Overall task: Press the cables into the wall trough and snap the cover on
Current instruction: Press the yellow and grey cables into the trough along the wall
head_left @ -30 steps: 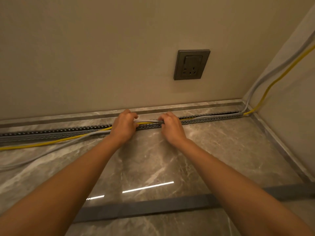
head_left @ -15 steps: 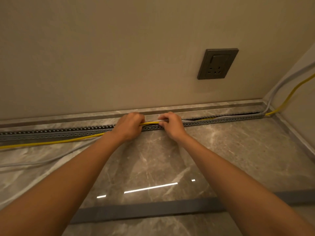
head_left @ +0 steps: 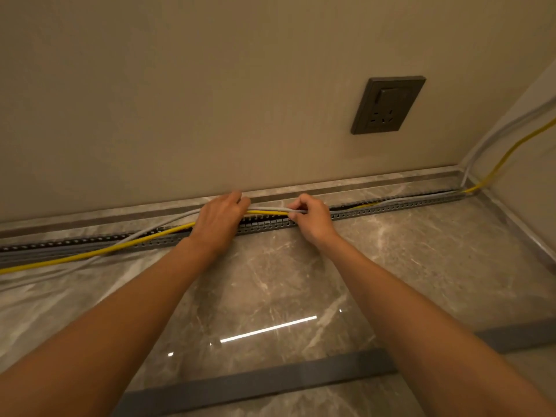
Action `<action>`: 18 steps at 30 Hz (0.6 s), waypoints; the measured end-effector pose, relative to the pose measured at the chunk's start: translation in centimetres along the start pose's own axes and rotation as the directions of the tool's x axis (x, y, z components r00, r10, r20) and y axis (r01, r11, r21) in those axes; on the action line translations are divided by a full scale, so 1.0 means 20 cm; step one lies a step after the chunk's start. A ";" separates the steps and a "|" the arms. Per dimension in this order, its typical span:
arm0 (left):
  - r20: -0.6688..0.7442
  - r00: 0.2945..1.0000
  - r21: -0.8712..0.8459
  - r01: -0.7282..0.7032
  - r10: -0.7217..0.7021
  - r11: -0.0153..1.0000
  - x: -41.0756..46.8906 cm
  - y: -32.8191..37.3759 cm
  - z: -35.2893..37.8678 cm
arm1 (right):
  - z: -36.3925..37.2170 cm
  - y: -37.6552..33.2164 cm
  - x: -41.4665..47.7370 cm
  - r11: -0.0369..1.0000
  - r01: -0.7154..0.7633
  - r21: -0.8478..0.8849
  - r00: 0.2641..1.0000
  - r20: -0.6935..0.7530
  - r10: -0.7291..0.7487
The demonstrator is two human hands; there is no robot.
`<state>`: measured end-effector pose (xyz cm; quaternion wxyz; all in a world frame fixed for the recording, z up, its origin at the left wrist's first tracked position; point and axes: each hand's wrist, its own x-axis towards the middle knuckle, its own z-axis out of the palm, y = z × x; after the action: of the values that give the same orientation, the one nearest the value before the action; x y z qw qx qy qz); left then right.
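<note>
Your left hand (head_left: pixel 217 227) and right hand (head_left: pixel 313 219) both pinch the cables (head_left: pixel 267 210) in closed fingers, lengthwise left-to-right just above the trough (head_left: pixel 391 209).

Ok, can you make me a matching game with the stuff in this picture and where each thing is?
Things:
1. yellow cable
2. wall socket
3. grey cover strip
4. slotted trough

Places:
A. on the wall, upper right
B. lying loose on the floor, nearest the camera
C. along the foot of the wall
D. held in both hands

Pairs: 1-D, 2-A, 3-B, 4-C
</note>
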<state>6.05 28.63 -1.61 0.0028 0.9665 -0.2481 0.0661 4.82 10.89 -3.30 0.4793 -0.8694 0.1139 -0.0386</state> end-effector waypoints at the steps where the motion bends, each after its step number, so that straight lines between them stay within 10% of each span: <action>1: -0.022 1.000 -0.056 0.022 -0.023 0.998 0.00 -0.01 0.00 | 0.00 0.00 0.00 1.000 -0.004 0.010 1.000 -0.002 0.004; 18: 0.049 0.979 -0.307 0.203 -0.197 0.930 0.09 0.05 -0.01 | -0.04 0.03 0.02 0.996 -0.004 0.087 0.991 0.136 -0.008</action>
<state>7.07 26.83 -1.13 0.1591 0.9748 -0.1557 0.0172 4.90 9.87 -3.32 0.5236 -0.8483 0.0781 0.0155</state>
